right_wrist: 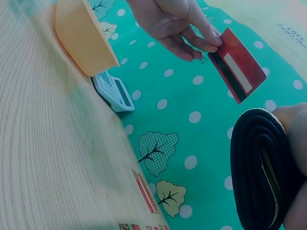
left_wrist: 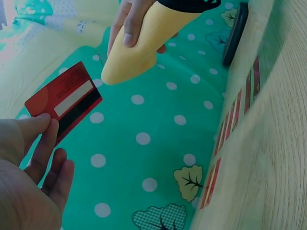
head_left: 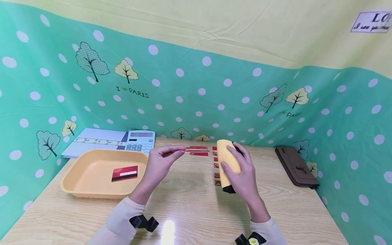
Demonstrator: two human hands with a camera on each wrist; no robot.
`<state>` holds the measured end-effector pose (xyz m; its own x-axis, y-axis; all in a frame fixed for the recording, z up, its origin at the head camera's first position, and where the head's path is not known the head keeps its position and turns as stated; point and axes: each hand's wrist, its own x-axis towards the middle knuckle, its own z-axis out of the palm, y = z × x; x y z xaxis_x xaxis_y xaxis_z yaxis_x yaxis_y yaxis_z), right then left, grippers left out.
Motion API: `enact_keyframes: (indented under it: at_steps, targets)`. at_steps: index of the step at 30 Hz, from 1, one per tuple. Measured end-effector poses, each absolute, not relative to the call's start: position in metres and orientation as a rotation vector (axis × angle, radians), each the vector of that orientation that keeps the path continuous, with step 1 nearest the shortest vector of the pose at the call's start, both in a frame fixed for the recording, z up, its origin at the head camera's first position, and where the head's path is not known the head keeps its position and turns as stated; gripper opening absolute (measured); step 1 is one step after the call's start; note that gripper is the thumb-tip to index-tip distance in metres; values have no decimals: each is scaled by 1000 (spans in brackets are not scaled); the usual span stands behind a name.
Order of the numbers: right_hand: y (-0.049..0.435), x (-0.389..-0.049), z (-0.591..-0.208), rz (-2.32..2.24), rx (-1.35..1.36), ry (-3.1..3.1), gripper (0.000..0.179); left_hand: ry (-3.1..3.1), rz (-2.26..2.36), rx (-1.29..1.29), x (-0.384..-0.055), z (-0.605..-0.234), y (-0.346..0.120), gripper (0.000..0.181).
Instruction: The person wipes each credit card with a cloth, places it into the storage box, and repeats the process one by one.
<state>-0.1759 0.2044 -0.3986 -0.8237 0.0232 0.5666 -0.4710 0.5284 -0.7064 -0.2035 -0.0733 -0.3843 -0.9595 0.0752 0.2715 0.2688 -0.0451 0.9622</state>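
The left hand [head_left: 159, 162] has thumb and fingers closed in a pinch on one short end of a red card [left_wrist: 72, 88], raised above the desk [head_left: 190, 204]. The card's long axis runs from those fingertips toward the person's right, its other short end facing a yellow roll [head_left: 225, 157]. In the head view it is nearly edge-on against red strips [head_left: 199, 154] lying flat behind it, so exactly where its end stops is hard to judge; both wrist views show a gap between card and roll. The white band and dark stripe on its face run along its length.

The right hand [head_left: 243, 173] is wrapped round the roll, thumb on one side and fingers over the other. The roll's long axis runs mostly away from the person, a dark end nearest, and its layered end shows in the right wrist view.

Bare wood lies below and in front of both hands, and more stretches from the right hand to a brown case [head_left: 297, 166] near the desk's right edge. On the left, the rim of an orange tray [head_left: 101, 195] sits near the left forearm. A green curtain [head_left: 196, 102] bounds the back edge.
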Motion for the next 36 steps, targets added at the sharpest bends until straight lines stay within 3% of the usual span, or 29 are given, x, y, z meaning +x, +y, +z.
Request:
enact_keyframes:
  at_steps: [23, 28, 36]
  targets:
    - [204, -175, -399, 1246, 375, -2241, 55, -1989, -2109, -296, -204, -384, -69, 20]
    - [204, -176, -399, 1247, 375, -2241, 55, -1956, -2169, -215, -205, -383, -68, 26]
    - [203, -175, -397, 1244, 369, -2251, 54, -1948, -2238, -348, -204, -386, -68, 41]
